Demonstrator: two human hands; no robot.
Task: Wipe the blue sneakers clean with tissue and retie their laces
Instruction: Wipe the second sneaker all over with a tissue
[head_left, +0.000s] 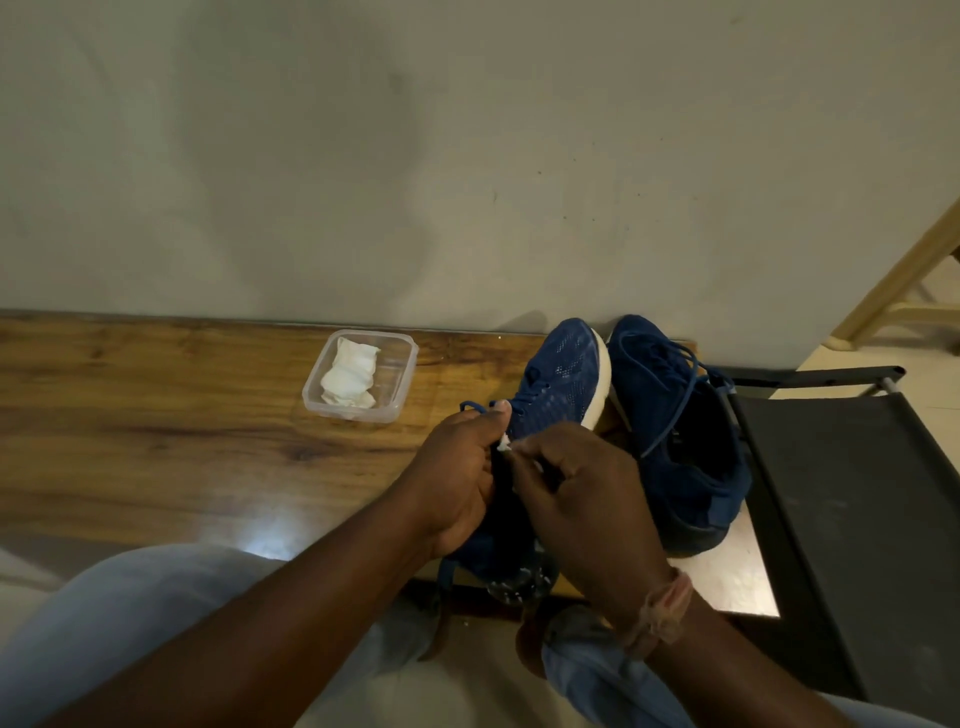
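Wooden table (156, 415) against grey wall. Left sneaker (558, 384) at centre, toe toward 12 o'clock. Left hand (457, 478) curls round lace (470, 406); right hand (576, 499) pinches white tissue scrap (504, 443). Second sneaker (675, 431) touching at 3 o'clock, laces loose. Clear tub (400, 384) holding tissue wad (349, 376) at 10 o'clock. Black chair (841, 493) far 3 o'clock.

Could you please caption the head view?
Both hands work a lace on one blue sneaker; tissue waits nearby.

I log two blue mesh sneakers, white-soled — left sneaker (558, 379) toe toward the wall, laces partly hidden; right sneaker (680, 431) just beside it, laces loose. Crumpled white tissue (349, 376) lies apart.
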